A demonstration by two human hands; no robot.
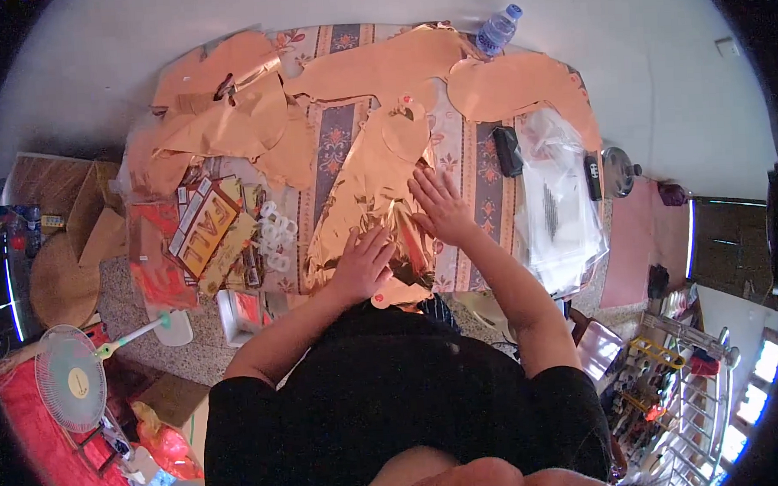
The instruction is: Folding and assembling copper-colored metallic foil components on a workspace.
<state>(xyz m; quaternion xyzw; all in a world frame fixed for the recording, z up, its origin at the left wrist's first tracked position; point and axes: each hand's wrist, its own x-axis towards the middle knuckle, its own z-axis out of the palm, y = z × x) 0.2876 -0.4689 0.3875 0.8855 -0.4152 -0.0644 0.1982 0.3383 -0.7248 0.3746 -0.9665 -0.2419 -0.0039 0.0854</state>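
Note:
A shiny rose-gold foil balloon (364,179) lies flat and creased in the middle of the table, its near end reaching the edge in front of me. My left hand (366,263) rests on its lower part with the fingers stretched out. Farther up on the right, my right hand (441,208) lies flat on the foil's right edge, fingers spread. Neither hand grips anything. Between them the foil is crumpled and reflects light. A small round tag (378,301) shows at its near end.
More flat foil balloons (390,62) cover the table's far side and left. Printed packets (206,225) and white rings (275,235) lie left. A dark case (507,151) and clear plastic sleeves (557,210) lie right. A water bottle (499,31) stands at the back; a fan (71,378) is lower left.

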